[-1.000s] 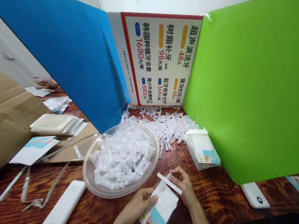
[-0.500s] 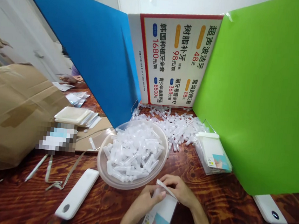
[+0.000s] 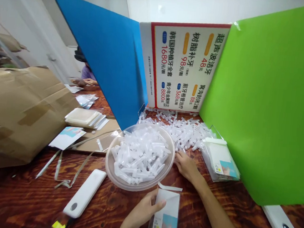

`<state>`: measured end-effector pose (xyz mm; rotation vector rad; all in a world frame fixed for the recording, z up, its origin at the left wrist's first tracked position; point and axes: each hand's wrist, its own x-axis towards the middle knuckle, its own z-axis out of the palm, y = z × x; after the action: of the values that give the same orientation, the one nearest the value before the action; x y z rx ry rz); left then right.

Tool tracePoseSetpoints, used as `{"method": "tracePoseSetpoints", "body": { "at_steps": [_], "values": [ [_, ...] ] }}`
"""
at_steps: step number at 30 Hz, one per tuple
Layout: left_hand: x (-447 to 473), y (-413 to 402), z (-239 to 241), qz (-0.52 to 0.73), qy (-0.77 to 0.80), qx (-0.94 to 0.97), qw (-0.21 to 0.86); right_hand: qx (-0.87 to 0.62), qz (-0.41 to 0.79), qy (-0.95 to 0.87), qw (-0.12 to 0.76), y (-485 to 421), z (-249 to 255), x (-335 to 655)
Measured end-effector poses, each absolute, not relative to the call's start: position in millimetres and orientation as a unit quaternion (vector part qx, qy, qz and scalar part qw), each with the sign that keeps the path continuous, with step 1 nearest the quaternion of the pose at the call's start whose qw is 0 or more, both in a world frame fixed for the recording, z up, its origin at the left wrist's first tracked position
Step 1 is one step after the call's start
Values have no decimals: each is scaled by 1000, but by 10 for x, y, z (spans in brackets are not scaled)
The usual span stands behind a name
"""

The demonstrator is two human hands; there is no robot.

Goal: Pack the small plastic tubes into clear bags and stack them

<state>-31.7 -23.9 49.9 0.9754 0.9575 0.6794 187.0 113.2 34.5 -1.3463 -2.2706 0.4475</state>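
My left hand grips a clear plastic bag by its left edge, with the thumb on top. Inside the bag is a white card with a blue picture panel; a pale flap strip sticks out at its upper end. My right hand is stretched forward by the right rim of a clear plastic bowl. Its fingers are bent and close together at the near edge of a loose heap of small white plastic tubes; what they pinch, if anything, is hidden. More such tubes fill the bowl.
A stack of bagged cards lies at the right, beside a green panel. Blue panel and price board stand behind. At the left are a cardboard box, a white device and another person's hands.
My right hand has let go of the bag's top and moved forward to the tube heap. My left hand still holds the bag, now lying straighter. The whole view has shifted slightly.
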Motion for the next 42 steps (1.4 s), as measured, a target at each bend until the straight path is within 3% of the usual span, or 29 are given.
{"method": "tracePoseSetpoints", "body": {
  "at_steps": [2, 5, 8, 13, 18, 23, 25, 32, 42],
  "values": [
    [-363, -255, 514, 312, 416, 445, 729, -489, 225, -793, 285, 926, 282, 1904],
    [-370, -240, 532, 309, 403, 449, 735, -442, 475, -643, 406, 545, 175, 1886],
    [-331, -184, 534, 299, 396, 451, 741, -396, 611, -529, 436, 227, 155, 1821],
    [-343, -114, 453, 283, 388, 471, 740, -380, 556, -653, 347, 119, 486, 1838],
    [-460, -214, 347, 347, 455, 437, 694, -376, 403, -752, 362, 614, 1066, 1724],
    [-526, -364, 370, 389, 446, 414, 692, -358, 224, -904, 73, 1228, 1154, 1052],
    [-548, -413, 403, 394, 444, 437, 676, -346, 209, -915, 13, 1309, 1084, 845],
    [-575, -487, 407, 424, 452, 399, 676, -333, 173, -927, 9, 1195, 1085, 958],
    [-507, -323, 368, 391, 479, 362, 698, -335, 136, -929, -83, 1212, 1116, 704]
  ]
}}
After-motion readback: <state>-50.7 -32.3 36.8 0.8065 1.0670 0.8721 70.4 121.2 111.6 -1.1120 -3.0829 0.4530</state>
